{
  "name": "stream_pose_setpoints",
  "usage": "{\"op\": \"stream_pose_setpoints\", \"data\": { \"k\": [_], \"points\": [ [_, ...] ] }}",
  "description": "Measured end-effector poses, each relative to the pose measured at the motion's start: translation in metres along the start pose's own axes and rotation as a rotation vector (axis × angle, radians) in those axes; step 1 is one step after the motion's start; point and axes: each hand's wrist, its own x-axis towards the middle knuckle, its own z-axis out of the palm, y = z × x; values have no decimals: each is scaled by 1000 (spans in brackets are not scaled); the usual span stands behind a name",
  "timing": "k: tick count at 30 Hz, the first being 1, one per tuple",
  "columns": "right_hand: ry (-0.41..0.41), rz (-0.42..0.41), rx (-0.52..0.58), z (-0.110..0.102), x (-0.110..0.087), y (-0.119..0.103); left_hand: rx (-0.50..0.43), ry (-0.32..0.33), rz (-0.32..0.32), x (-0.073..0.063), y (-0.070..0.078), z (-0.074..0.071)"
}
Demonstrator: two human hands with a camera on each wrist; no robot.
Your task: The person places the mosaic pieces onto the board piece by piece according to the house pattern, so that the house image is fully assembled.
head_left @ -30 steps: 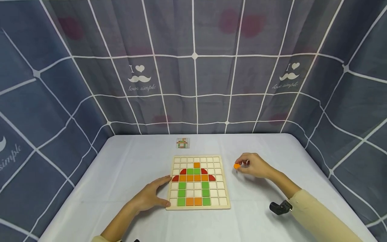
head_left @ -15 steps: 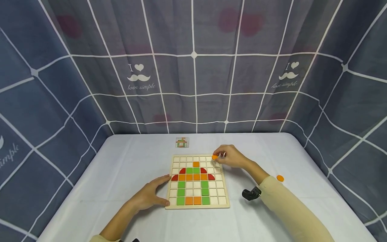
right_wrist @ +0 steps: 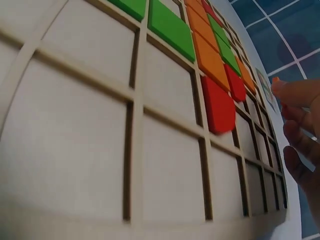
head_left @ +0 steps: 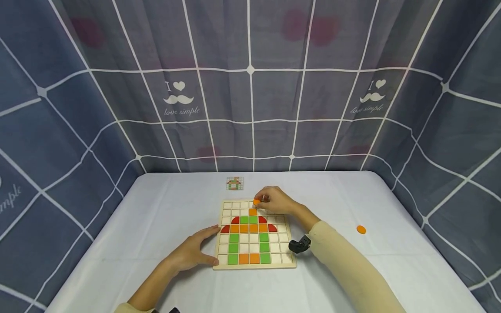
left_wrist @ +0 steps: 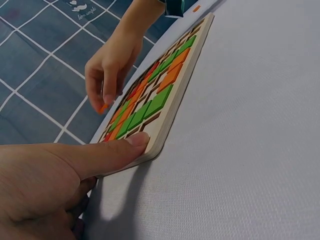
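My right hand (head_left: 276, 201) pinches a small orange disc (head_left: 256, 202) over the top row of the wooden grid board (head_left: 287, 261), just behind an orange square tile (head_left: 252, 212). Whether the disc touches the board cannot be told. Green, orange and red tiles form a mushroom-like pattern in the board's cells; the red ones have a curved side. Along the left edge lies my left hand (head_left: 191, 253), fingers extended and spread from the thumb. In the left wrist view its thumb (left_wrist: 120, 152) rests on the board's near corner.
A second orange disc (head_left: 361, 229) lies on the white tablecloth (head_left: 332, 278) to the right. Behind the board is a small printed pattern card (head_left: 235, 183). Dark checked curtains (head_left: 274, 100) stand around the back and sides.
My right hand has carried the orange disc leftward from the table on the right to the board's top row. The second disc came into sight. My left hand has stayed at the board.
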Motion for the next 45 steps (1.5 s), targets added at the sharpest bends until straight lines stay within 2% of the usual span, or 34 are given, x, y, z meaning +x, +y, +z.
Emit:
{"op": "stream_pose_setpoints", "data": {
  "k": [8,14,19,27,33,45],
  "points": [
    [-67,76,-27,9,11,-3,-5,-1,10,1,-1,0],
    [-118,103,-6,6,15,-4,-1,-3,18,1,-2,-1],
    [-135,116,-3,-1,9,-4,-9,-8,16,2,-1,-1],
    [-107,130,5,-16,-6,2,-7,-7,14,2,0,-1],
    [-73,101,6,-31,-21,7,4,-1,11,2,0,-1],
    [7,79,-56,-69,-76,20,-15,-13,35,1,-4,0]
  ]
}}
